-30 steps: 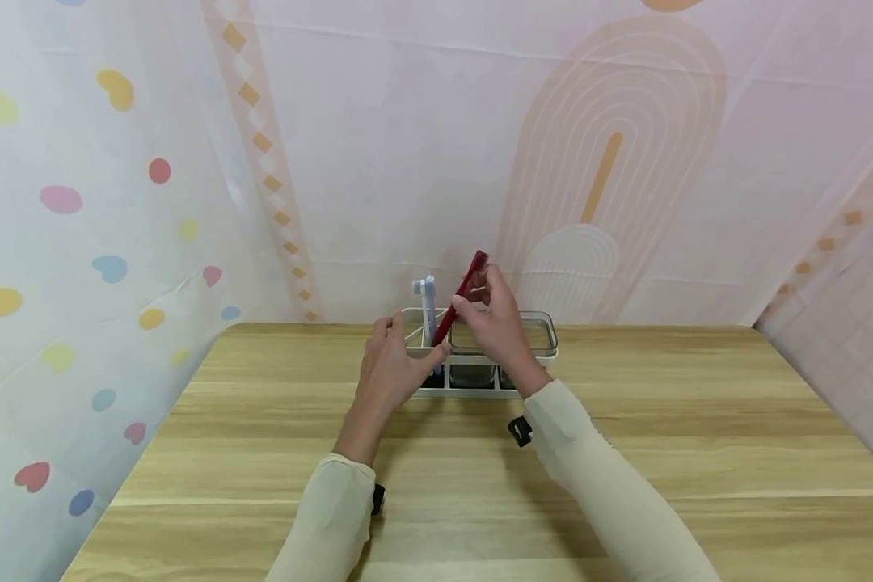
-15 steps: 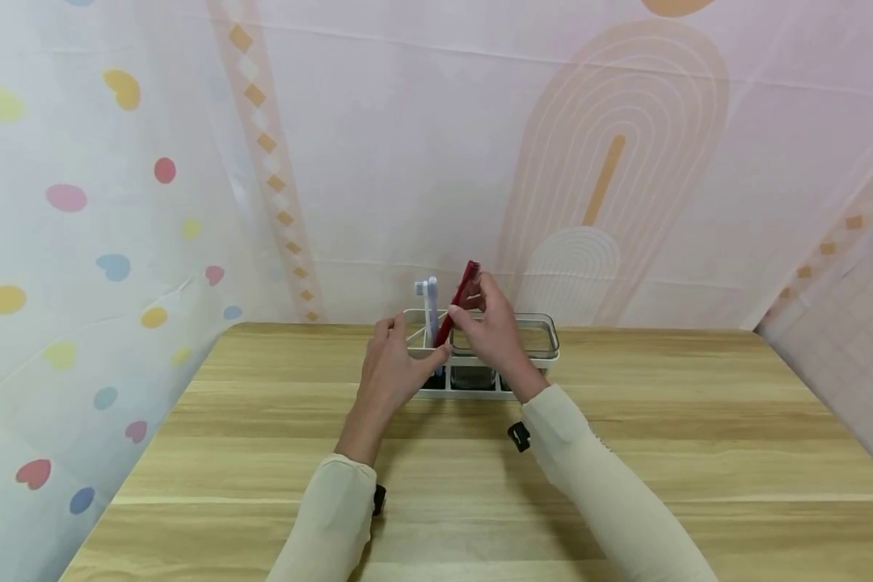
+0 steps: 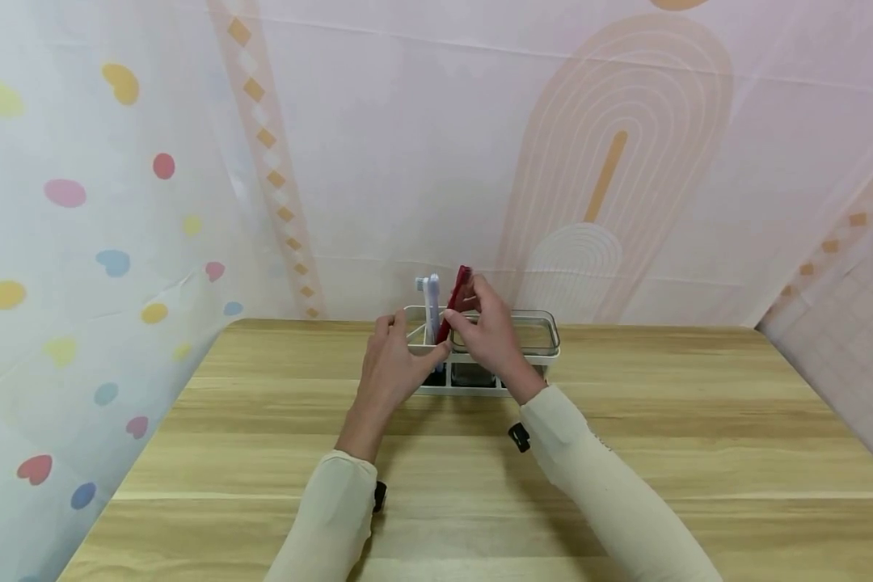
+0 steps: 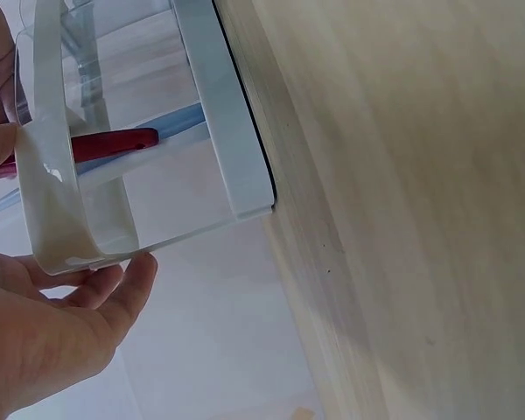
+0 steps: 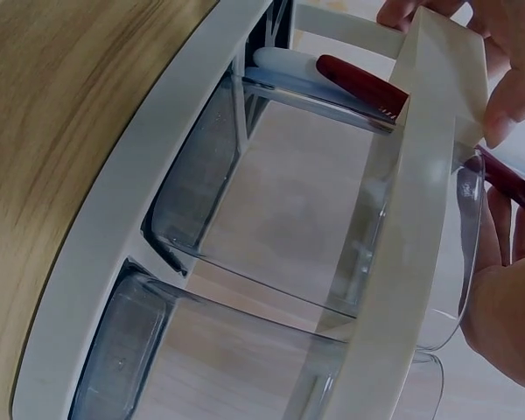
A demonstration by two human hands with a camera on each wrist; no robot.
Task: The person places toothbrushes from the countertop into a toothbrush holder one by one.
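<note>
Head view: your left hand (image 3: 391,365) is gripping the near left rim of the white holder (image 3: 480,390) on the wooden table (image 3: 626,453). Beyond it, your right hand (image 3: 483,335) is pinching the red toothbrush (image 3: 457,301), which is standing tilted in the left compartment beside the white-blue toothbrush (image 3: 430,307).

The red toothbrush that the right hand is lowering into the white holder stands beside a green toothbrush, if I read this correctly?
Not quite: the neighbouring toothbrush is white and blue, as the head view shows. The right hand does hold the red toothbrush at the white holder.
</note>
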